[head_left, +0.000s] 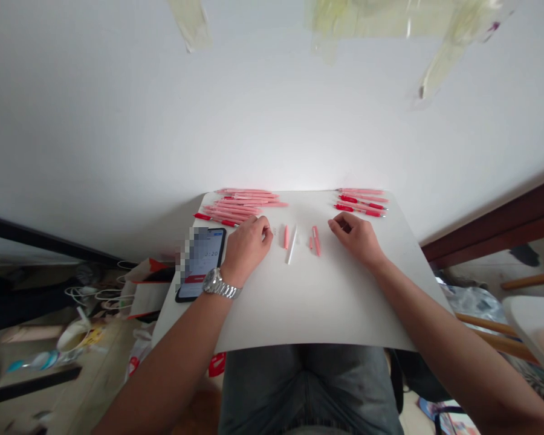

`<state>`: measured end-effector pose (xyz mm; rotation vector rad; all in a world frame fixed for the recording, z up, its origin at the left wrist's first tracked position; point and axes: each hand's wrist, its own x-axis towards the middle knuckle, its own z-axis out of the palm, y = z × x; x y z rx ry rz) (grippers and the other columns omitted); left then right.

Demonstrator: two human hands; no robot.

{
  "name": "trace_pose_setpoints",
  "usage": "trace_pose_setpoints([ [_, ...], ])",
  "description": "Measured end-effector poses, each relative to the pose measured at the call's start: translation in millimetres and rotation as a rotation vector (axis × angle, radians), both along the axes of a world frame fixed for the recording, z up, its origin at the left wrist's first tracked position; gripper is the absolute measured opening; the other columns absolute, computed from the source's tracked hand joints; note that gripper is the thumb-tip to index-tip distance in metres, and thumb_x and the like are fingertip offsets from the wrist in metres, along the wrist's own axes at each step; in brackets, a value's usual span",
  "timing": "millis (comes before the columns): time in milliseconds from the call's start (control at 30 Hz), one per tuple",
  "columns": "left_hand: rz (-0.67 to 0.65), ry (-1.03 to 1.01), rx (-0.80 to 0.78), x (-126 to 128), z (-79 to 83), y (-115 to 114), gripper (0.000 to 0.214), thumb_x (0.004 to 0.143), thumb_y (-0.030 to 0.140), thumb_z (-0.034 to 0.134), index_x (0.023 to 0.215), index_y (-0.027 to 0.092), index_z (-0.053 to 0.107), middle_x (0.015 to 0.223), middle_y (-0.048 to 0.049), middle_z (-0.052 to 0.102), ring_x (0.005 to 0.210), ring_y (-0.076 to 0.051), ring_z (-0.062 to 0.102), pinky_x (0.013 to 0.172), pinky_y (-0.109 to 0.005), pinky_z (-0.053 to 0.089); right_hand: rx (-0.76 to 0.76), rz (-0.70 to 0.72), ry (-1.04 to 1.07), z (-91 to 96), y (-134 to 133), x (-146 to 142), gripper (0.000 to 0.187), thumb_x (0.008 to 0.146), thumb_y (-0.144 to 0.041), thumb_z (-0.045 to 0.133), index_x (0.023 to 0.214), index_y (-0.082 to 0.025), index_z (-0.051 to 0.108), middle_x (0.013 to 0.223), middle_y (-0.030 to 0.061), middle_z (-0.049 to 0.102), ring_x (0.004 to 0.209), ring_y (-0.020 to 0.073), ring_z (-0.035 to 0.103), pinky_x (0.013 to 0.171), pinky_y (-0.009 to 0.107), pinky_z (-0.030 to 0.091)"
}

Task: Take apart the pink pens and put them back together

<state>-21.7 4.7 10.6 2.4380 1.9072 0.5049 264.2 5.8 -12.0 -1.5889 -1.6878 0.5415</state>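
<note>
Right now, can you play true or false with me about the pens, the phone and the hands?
1. The phone lies next to the left hand. True.
2. The watch is on the right wrist. False: it is on the left wrist.
3. Two piles of pink pens lie at the far edge of the table. True.
4. The right hand holds a pen high in the air. False: it rests on the table, beside small pen parts.
5. The table is black. False: it is white.
</note>
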Motion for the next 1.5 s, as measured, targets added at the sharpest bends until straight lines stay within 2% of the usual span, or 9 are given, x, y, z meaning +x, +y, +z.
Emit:
trace_pose_setpoints([
  [267,-0.019,-0.063,0.035,0,-4.0,4,0.009,0.101,0.021,0.054,0.096,0.023,0.061,0.098,-0.0048,0.069,0.088,-0.021,0.066,0.066,-0.030,0.039,0.010,-0.010,0.062,-1.7,3,0,0.037,0.092,-0.055,0.059,0.077,-0.021,0.060,0.064,-0.0008,0.054,0.059,0.0142,0.043,0.058,0.029,0.035],
  [867,-0.041,-0.106,0.051,1,-2.7,2,0.008,0.101,0.023,0.055,0.096,0.023,0.060,0.097,-0.0036,0.068,0.086,-0.019,0.066,0.066,-0.030,0.039,0.002,-0.020,0.075,-2.9,4,1,0.036,0.092,-0.054,0.061,0.078,-0.021,0.062,0.066,-0.0008,0.055,0.061,0.0148,0.045,0.060,0.030,0.036],
  [1067,-0.136,-0.195,0.058,11,0.1,-3,0.011,0.103,0.026,0.053,0.097,0.023,0.062,0.095,-0.0034,0.067,0.087,-0.018,0.064,0.075,-0.029,0.044,-0.003,-0.019,0.075,-0.9,4,1,0.035,0.092,-0.053,0.061,0.077,-0.021,0.061,0.066,-0.0008,0.055,0.061,0.0148,0.044,0.060,0.030,0.035],
  [1233,-0.199,-0.086,0.017,21,4.0,-13,0.010,0.101,0.027,0.057,0.094,0.024,0.063,0.088,-0.0019,0.066,0.081,-0.019,0.063,0.068,-0.031,0.041,-0.003,-0.024,0.078,-1.2,4,1,0.036,0.092,-0.053,0.060,0.077,-0.021,0.061,0.064,-0.0016,0.052,0.060,0.0144,0.043,0.059,0.030,0.034],
  [1333,-0.222,-0.032,-0.002,26,3.2,-19,0.009,0.099,0.029,0.061,0.091,0.024,0.062,0.090,-0.0015,0.070,0.081,-0.019,0.065,0.065,-0.032,0.039,-0.017,-0.031,0.078,-2.5,4,1,0.035,0.092,-0.053,0.060,0.077,-0.021,0.061,0.063,-0.0023,0.050,0.060,0.0140,0.042,0.058,0.030,0.033],
  [1500,-0.209,-0.004,-0.006,30,3.0,-26,0.015,0.097,0.032,0.067,0.085,0.024,0.061,0.089,-0.0013,0.073,0.082,-0.021,0.067,0.061,-0.034,0.036,-0.020,-0.027,0.080,-2.3,4,1,0.035,0.092,-0.052,0.061,0.077,-0.021,0.061,0.064,-0.0021,0.049,0.060,0.0141,0.042,0.058,0.030,0.033],
])
